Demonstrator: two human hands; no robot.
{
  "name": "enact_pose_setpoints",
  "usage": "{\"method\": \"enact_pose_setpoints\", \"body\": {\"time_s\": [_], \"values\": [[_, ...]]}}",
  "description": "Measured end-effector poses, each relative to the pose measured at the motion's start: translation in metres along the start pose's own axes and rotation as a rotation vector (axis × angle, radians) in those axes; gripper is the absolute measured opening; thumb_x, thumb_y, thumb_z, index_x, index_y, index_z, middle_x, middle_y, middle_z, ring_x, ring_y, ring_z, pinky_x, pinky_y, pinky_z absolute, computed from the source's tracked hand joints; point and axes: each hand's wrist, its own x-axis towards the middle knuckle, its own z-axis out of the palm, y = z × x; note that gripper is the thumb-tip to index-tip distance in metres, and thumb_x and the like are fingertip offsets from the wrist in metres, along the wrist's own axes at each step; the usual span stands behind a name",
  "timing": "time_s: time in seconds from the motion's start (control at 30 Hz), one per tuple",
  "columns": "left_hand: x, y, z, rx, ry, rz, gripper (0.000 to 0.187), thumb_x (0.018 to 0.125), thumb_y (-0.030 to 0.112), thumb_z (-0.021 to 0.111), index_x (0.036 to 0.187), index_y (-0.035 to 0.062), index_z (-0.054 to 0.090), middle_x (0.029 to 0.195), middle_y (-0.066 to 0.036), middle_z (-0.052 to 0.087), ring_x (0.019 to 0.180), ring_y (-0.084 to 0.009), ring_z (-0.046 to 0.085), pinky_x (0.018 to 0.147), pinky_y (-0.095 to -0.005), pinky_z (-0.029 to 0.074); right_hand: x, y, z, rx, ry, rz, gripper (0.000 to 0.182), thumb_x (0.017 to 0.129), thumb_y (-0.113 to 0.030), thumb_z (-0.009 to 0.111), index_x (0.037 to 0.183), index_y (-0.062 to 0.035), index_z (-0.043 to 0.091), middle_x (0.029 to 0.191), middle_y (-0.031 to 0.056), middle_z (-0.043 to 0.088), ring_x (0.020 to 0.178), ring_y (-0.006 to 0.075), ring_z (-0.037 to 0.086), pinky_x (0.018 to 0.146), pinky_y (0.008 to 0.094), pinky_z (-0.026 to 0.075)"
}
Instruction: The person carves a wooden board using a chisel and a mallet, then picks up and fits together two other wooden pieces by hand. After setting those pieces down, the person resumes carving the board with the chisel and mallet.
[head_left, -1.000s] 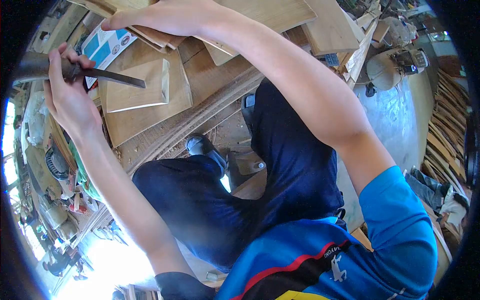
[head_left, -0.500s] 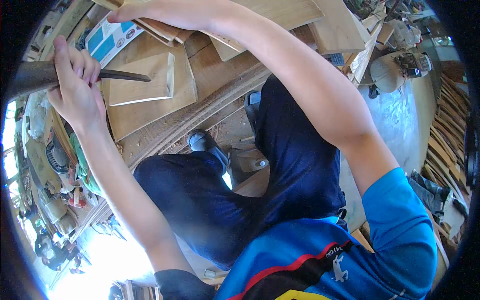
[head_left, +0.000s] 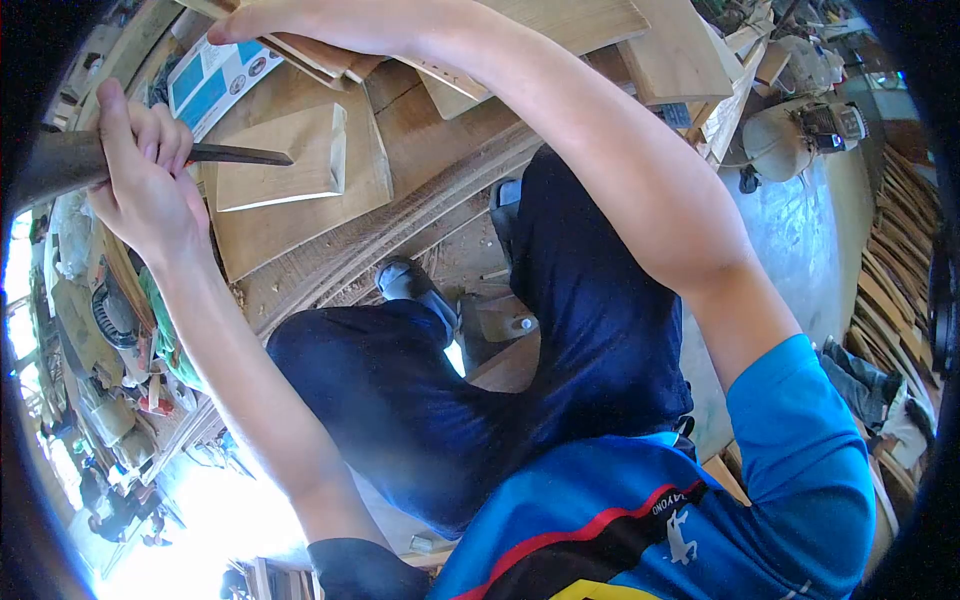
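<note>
My left hand is wrapped around a chisel, its thick dark handle sticking out to the left. The narrow metal blade of the chisel points right, overlapping a pale wooden block in this view. Beneath that block lies a wider flat board. At the top edge, my right hand is partly cut off by the frame, thumb pointing left. Right by it are stacked brown wood pieces; its fingers are hidden, and I cannot tell what they hold.
A blue-and-white printed sheet lies beside the boards. More planks rest at the upper right. An air compressor stands farther right, near piled wood strips. Clutter, including a green cloth, fills the left side.
My left hand and the chisel have shifted slightly left and a little down. The right hand has moved slightly left; the wooden block stays on the board.
</note>
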Motion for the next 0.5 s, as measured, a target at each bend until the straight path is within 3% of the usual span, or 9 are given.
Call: {"method": "enact_pose_setpoints", "body": {"time_s": [0.5], "values": [[0.002, 0.0, -0.002, -0.047, -0.002, -0.016, 0.049, 0.109, 0.028, 0.046, 0.064, 0.0146, 0.032, 0.06, 0.005, 0.023, 0.05, -0.0074, 0.022, 0.051, -0.0266, 0.02, -0.025, -0.023, 0.002, -0.047, 0.07, -0.099, 0.077, 0.082, -0.054, 0.074, 0.127, 0.0063, 0.059, 0.109, 0.0202, 0.071, 0.1, 0.0262, 0.07, 0.087, 0.0356, 0.054]]}}
